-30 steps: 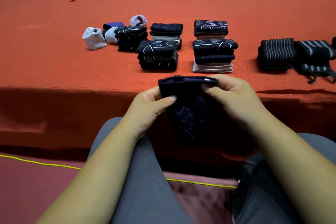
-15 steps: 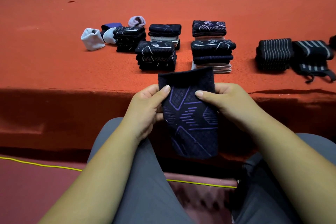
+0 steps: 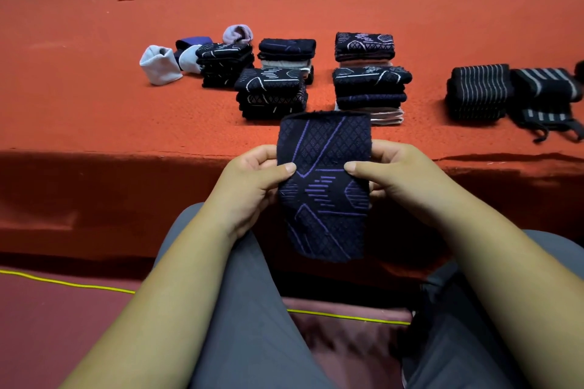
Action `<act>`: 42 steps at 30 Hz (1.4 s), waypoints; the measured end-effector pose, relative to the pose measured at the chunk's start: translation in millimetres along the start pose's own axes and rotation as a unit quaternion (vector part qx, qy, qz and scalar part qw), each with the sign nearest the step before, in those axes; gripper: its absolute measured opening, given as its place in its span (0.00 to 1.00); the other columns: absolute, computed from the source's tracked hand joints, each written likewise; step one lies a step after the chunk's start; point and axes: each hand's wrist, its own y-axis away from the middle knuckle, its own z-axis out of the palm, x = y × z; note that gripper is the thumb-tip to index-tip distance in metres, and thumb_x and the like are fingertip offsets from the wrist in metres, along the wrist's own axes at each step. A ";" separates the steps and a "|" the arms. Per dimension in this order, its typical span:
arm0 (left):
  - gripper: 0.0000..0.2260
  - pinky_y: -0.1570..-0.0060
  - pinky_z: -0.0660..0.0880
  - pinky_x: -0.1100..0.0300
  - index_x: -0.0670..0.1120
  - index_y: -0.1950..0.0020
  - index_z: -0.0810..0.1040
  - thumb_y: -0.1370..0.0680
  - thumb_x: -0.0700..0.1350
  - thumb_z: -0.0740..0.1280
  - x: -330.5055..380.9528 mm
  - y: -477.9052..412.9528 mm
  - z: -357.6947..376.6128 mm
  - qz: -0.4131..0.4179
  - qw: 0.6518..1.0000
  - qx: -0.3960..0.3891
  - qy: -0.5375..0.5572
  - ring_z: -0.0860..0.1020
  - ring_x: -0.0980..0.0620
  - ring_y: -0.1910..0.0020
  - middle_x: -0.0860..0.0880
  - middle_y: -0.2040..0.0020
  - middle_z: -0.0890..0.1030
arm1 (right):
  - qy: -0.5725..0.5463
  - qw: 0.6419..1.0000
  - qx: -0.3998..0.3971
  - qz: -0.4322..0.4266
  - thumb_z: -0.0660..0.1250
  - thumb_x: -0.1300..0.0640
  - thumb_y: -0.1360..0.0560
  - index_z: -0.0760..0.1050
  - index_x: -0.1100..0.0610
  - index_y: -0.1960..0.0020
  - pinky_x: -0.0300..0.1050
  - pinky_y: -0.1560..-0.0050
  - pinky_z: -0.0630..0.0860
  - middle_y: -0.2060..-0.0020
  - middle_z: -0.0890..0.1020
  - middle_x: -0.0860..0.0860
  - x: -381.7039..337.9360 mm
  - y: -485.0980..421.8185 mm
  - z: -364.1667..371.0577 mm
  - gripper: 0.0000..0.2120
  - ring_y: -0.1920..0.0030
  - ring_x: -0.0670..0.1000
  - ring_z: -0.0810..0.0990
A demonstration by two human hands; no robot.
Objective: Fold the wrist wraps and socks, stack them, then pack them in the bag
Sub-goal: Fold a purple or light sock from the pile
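"While both hands are raised over the lap, where is the navy knit piece [image 3: 325, 199] located?" asks the checker.

"Between the hands, at the near edge of the table [image 3: 94, 110]. It hangs upright and flat, purple pattern facing the camera, lower end free above the grey trousers [image 3: 252, 309]."

"State of the fingers?"

"Left hand [image 3: 252, 180]: thumb pressed on the front face at the left edge, fingers curled behind, clamped on the piece. Right hand [image 3: 395, 177]: same grip, mirrored, at the right edge. Both thumbs sit at about mid-height."

"Items on the table?"

"Five stacks of folded dark patterned pieces. Front row: left stack [image 3: 271, 95] and right stack [image 3: 371, 88], the latter with pale layers at its base. Rear row: three stacks [image 3: 226, 65], [image 3: 286, 50], [image 3: 365, 46]. To the right, well apart from these: a striped wrap stack [image 3: 478, 91], touching a second striped wrap [image 3: 543, 88] with loose straps trailing toward the table edge."

"Unstacked items?"

"Left of the rear row: a pale grey rolled sock [image 3: 159, 65], a lilac sock [image 3: 237, 34] and a blue one [image 3: 193, 41], just beside the nearest stack."

"Floor level?"

"A yellow cord [image 3: 79, 285] runs across below the table front."
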 end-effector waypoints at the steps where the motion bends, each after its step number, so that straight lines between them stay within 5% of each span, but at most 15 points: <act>1: 0.11 0.53 0.83 0.58 0.41 0.37 0.81 0.18 0.33 0.67 1.0 0.2 0.1 0.001 1.000 -0.003 0.006 0.87 0.48 0.52 0.41 0.45 0.87 | 0.002 1.000 -0.001 -0.002 0.70 0.61 0.19 0.84 0.51 0.38 0.54 0.49 0.77 0.40 0.85 0.64 1.0 -0.5 -0.8 0.12 0.51 0.58 0.77; 6: 0.14 0.54 0.82 0.59 0.42 0.39 0.82 0.18 0.29 0.63 3.0 -1.0 -1.4 0.012 0.999 0.000 0.041 0.85 0.52 0.56 0.50 0.59 0.86 | -0.015 1.000 -0.021 -0.016 0.65 0.68 0.18 0.83 0.49 0.35 0.59 0.41 0.81 0.43 0.88 0.54 3.5 -1.3 -6.0 0.20 0.48 0.54 0.83; 10: 0.14 0.58 0.82 0.62 0.42 0.47 0.82 0.20 0.27 0.61 5.3 -0.5 0.1 0.015 0.997 0.008 0.073 0.85 0.51 0.56 0.42 0.50 0.87 | -0.073 0.997 -0.010 -0.022 0.62 0.73 0.20 0.83 0.59 0.39 0.34 0.62 0.76 0.61 0.85 0.47 -1.5 0.3 -2.2 0.17 0.66 0.41 0.79; 13: 0.15 0.52 0.84 0.58 0.39 0.52 0.82 0.22 0.26 0.58 7.3 0.3 2.2 0.018 0.997 0.017 0.075 0.85 0.44 0.48 0.37 0.43 0.87 | -0.054 0.998 0.013 0.006 0.55 0.73 0.21 0.84 0.58 0.52 0.41 0.68 0.64 0.73 0.76 0.48 -2.1 -0.4 -0.9 0.20 0.73 0.45 0.69; 18: 0.15 0.52 0.84 0.56 0.37 0.48 0.82 0.19 0.32 0.54 9.5 -0.9 1.8 0.015 0.995 0.020 0.101 0.85 0.43 0.49 0.37 0.43 0.86 | -0.105 0.994 -0.015 0.001 0.53 0.68 0.15 0.76 0.65 0.47 0.29 0.75 0.67 0.80 0.75 0.45 -15.6 7.8 5.0 0.13 0.79 0.40 0.72; 21: 0.13 0.49 0.81 0.55 0.41 0.35 0.80 0.17 0.42 0.64 5.4 -0.3 0.9 0.008 0.996 -0.012 0.089 0.84 0.45 0.49 0.40 0.44 0.86 | -0.102 0.994 -0.025 -0.031 0.65 0.68 0.18 0.78 0.62 0.45 0.30 0.69 0.72 0.69 0.81 0.46 -9.6 8.8 3.5 0.05 0.71 0.41 0.78; 23: 0.20 0.48 0.80 0.56 0.41 0.29 0.77 0.21 0.44 0.71 -0.7 -0.1 0.7 -0.019 0.997 -0.030 0.063 0.84 0.45 0.46 0.41 0.42 0.86 | -0.080 0.996 -0.017 -0.040 0.70 0.69 0.21 0.80 0.57 0.47 0.39 0.63 0.74 0.59 0.83 0.50 -3.9 5.3 1.2 0.08 0.61 0.49 0.80; 28: 0.22 0.36 0.75 0.47 0.38 0.29 0.78 0.23 0.41 0.73 -4.3 1.0 3.7 -0.049 0.992 -0.118 0.008 0.81 0.41 0.35 0.38 0.33 0.83 | -0.103 0.993 -0.005 -0.060 0.68 0.71 0.21 0.78 0.55 0.48 0.37 0.64 0.74 0.59 0.81 0.49 -2.6 2.2 2.0 0.11 0.64 0.46 0.78; 31: 0.21 0.38 0.77 0.46 0.40 0.29 0.80 0.21 0.43 0.73 -2.5 4.3 7.0 -0.065 0.992 -0.102 0.035 0.82 0.40 0.39 0.40 0.36 0.84 | -0.156 0.985 -0.012 -0.067 0.67 0.71 0.21 0.79 0.55 0.44 0.40 0.58 0.78 0.55 0.83 0.51 -1.9 1.1 2.3 0.13 0.60 0.49 0.81; 34: 0.19 0.34 0.78 0.40 0.40 0.27 0.77 0.18 0.41 0.69 -1.8 5.3 10.1 -0.052 0.991 -0.097 0.081 0.80 0.38 0.36 0.38 0.32 0.82 | -0.222 0.974 0.003 -0.044 0.69 0.63 0.20 0.78 0.55 0.31 0.47 0.49 0.81 0.47 0.85 0.55 -2.3 -1.5 3.9 0.18 0.52 0.52 0.85; 37: 0.19 0.29 0.74 0.36 0.35 0.25 0.72 0.16 0.38 0.66 -2.1 2.2 9.6 -0.031 0.989 -0.085 0.116 0.78 0.34 0.33 0.33 0.29 0.78 | -0.175 0.979 -0.085 0.061 0.66 0.44 0.18 0.76 0.59 0.26 0.56 0.39 0.77 0.36 0.84 0.59 6.3 -4.6 -0.8 0.27 0.43 0.58 0.83; 39: 0.18 0.33 0.77 0.38 0.35 0.27 0.73 0.16 0.38 0.66 -1.2 0.8 8.2 -0.023 0.991 -0.071 0.110 0.79 0.35 0.36 0.33 0.31 0.79 | -0.109 0.979 -0.135 0.108 0.66 0.36 0.21 0.78 0.57 0.28 0.56 0.44 0.78 0.36 0.84 0.60 10.1 -3.0 -0.2 0.32 0.45 0.60 0.81; 42: 0.17 0.37 0.80 0.42 0.36 0.28 0.75 0.16 0.39 0.67 0.9 -0.2 4.7 -0.010 0.995 -0.058 0.083 0.81 0.37 0.39 0.33 0.33 0.81 | -0.121 0.986 -0.085 0.078 0.75 0.47 0.24 0.83 0.58 0.40 0.48 0.61 0.78 0.51 0.83 0.59 9.9 -4.6 0.7 0.18 0.58 0.56 0.81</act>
